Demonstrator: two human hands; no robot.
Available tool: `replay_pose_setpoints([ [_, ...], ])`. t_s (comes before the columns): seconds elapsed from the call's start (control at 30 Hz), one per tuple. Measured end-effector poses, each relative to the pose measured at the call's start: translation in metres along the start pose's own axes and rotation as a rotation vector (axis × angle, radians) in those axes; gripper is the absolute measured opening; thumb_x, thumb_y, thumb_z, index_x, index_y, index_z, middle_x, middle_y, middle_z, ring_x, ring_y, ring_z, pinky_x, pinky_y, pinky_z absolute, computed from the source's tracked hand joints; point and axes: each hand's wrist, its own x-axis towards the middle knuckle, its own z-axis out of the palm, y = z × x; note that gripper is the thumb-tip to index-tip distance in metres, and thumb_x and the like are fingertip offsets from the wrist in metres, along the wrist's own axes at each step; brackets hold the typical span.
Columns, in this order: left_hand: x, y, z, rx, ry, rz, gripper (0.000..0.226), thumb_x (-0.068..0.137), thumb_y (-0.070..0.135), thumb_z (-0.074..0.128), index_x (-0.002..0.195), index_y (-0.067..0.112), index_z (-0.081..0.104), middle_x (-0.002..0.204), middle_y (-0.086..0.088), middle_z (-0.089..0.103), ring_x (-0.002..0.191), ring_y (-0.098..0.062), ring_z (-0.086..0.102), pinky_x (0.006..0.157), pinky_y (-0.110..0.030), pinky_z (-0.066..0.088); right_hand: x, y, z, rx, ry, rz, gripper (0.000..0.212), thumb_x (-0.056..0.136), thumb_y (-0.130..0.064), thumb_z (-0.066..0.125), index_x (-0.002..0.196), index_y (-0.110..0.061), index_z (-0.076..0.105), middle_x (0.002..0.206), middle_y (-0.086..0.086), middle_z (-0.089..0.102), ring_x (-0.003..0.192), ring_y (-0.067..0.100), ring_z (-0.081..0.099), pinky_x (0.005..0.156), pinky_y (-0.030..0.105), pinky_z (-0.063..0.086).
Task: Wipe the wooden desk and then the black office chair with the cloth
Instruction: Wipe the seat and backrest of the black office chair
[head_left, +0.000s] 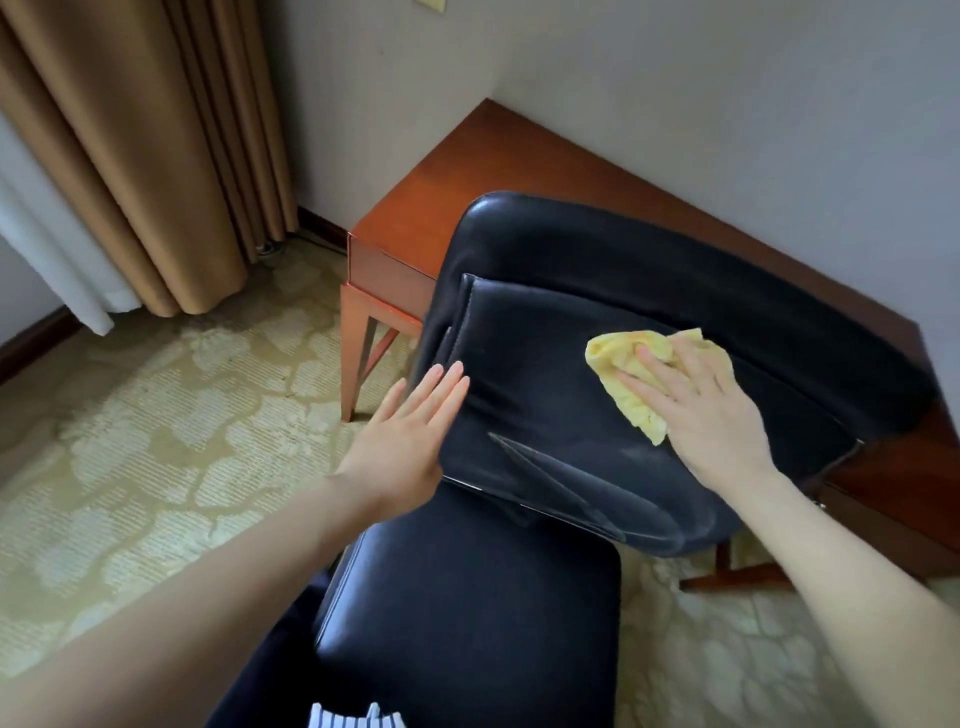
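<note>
Chair phase, by the look of it. Right hand (711, 410) lies flat, fingers spread and straight, pressing the yellow cloth (628, 364) onto the front face of the black office chair (597, 291) backrest, right of centre. Not gripping, just palm pressure, so the bunched cloth slides with the hand.

Left hand (410, 426) is flat too, fingers straight and together, set against the backrest's left edge. Likely bracing so the chair doesn't swivel or tip under the wipe load.

The backrest leans toward the wooden table (545, 166), which sits in the wall corner behind it. I can't tell whether the two touch.

Room to move:
- Left and down across the backrest is open leather, up to the stitched seam near the left hand.
- The right edge is close to the cloth, with little travel there.
- The seat (467, 597) below is fully exposed and probably not wiped yet.
- Patterned carpet (130, 415) on the left gives free standing room. The curtain (156, 156) is well apart.

Table top shows bare; its wipe state can't be judged.
</note>
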Motion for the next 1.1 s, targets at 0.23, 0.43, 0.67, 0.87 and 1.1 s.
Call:
replay_pose_setpoints([
  [0.23, 0.007, -0.001, -0.004, -0.001, 0.037, -0.016, 0.089, 0.087, 0.010, 0.045, 0.150, 0.016, -0.016, 0.144, 0.010, -0.037, 0.127, -0.007, -0.043, 0.110, -0.027, -0.021, 0.072, -0.020, -0.014, 0.122, 0.026, 0.108, 0.078, 0.082, -0.002, 0.065, 0.148, -0.023, 0.028, 0.154, 0.008, 0.027, 0.141, 0.030, 0.005, 0.116, 0.043, 0.006],
  [0.43, 0.006, -0.015, -0.010, -0.033, 0.055, -0.108, 0.088, 0.088, 0.009, 0.047, 0.150, 0.015, -0.017, 0.146, 0.008, -0.035, 0.135, -0.010, -0.034, 0.114, -0.031, -0.017, 0.093, -0.060, 0.000, 0.089, 0.062, 0.088, 0.063, 0.089, -0.036, 0.045, 0.148, -0.025, 0.026, 0.155, 0.006, 0.024, 0.142, 0.034, 0.012, 0.116, 0.043, -0.004],
  [0.67, 0.011, -0.014, -0.009, -0.020, 0.083, -0.111, 0.091, 0.088, 0.006, 0.045, 0.147, 0.019, -0.022, 0.147, 0.008, -0.036, 0.137, -0.010, -0.033, 0.114, -0.031, -0.018, 0.075, -0.104, 0.038, 0.025, 0.157, -0.197, 0.045, 0.092, -0.014, 0.044, 0.133, -0.030, 0.054, 0.139, -0.008, 0.050, 0.130, 0.021, 0.047, 0.107, 0.039, 0.035],
  [0.87, 0.018, -0.008, -0.011, 0.143, 0.117, 0.012, 0.087, 0.088, 0.008, 0.041, 0.144, 0.019, -0.024, 0.147, 0.006, -0.035, 0.136, -0.015, -0.035, 0.106, -0.027, -0.029, 0.057, -0.094, 0.053, 0.029, 0.147, -0.352, 0.041, 0.091, -0.007, 0.045, 0.124, -0.024, 0.063, 0.132, -0.006, 0.058, 0.127, 0.019, 0.050, 0.108, 0.038, 0.035],
  [1.1, 0.031, 0.005, -0.013, 0.390, 0.024, 0.177, 0.087, 0.088, 0.011, 0.042, 0.147, 0.014, -0.022, 0.142, 0.003, -0.043, 0.134, -0.021, -0.037, 0.111, -0.039, -0.020, -0.012, -0.050, 0.061, 0.001, 0.030, -0.430, 0.041, 0.089, -0.002, 0.045, 0.116, -0.023, 0.068, 0.128, -0.006, 0.061, 0.126, 0.018, 0.050, 0.105, 0.037, 0.040],
])
